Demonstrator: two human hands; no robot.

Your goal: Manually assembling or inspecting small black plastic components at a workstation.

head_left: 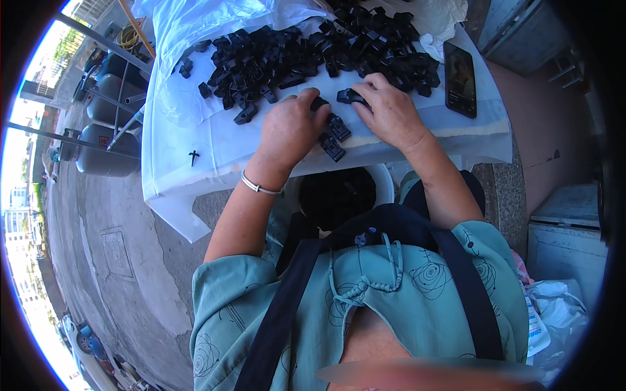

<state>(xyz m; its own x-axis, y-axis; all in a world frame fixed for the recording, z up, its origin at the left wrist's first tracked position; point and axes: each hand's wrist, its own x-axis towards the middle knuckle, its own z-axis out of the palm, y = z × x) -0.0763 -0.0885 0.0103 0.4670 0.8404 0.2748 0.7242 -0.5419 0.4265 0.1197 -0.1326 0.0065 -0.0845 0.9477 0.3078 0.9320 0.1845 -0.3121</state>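
Both hands work over a white-covered table. My left hand point(291, 128), with a bracelet at its wrist, has its fingers closed on a small black plastic part point(318, 103), mostly hidden by the fingertips. My right hand point(391, 112) pinches another black plastic piece point(348, 96) between thumb and fingers, its rounded end pointing left. Between the hands, close to the near table edge, lie two black blocky parts point(336, 137) side by side. Just beyond the fingers spreads a big pile of similar black parts point(261, 62).
A phone point(460, 81) lies at the table's right. A small black cross-shaped piece point(193, 157) sits on the left. Below the near edge stands a white bucket point(386, 186) with dark contents. Crumpled clear plastic point(189, 23) covers the far left. Grey tanks point(107, 150) stand beyond the left side.
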